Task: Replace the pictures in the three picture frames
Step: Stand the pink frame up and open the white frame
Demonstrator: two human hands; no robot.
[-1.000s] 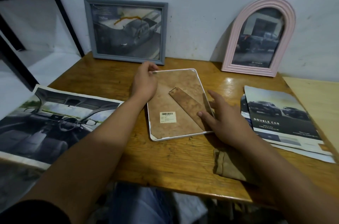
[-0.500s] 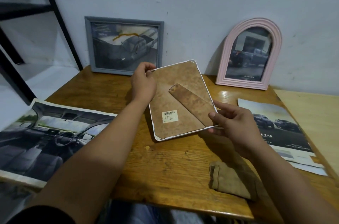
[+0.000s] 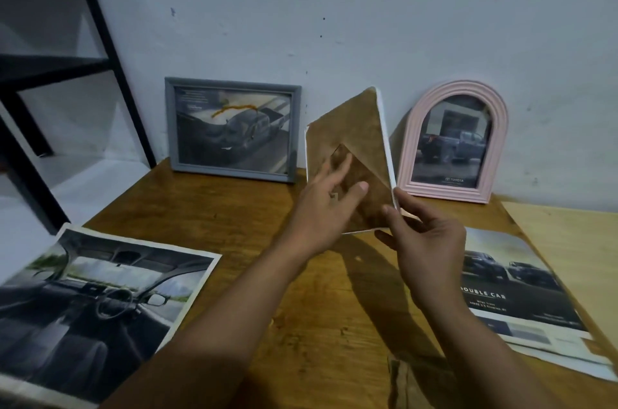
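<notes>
While raised on its lower edge near the back edge of the table, between the grey frame and the pink arched frame, the white frame shows its brown backing to the camera, probably for opening the stand. Pinched at the lower right corner by the right hand, thumb and forefinger closed on the rim, keeping it upright. Steadied by the left hand, fingers straight and spread, pressed flat against the backing, gripping nothing. Both forearms extended forward. Replacement prints: dashboard print at left edge, brochure at right.
</notes>
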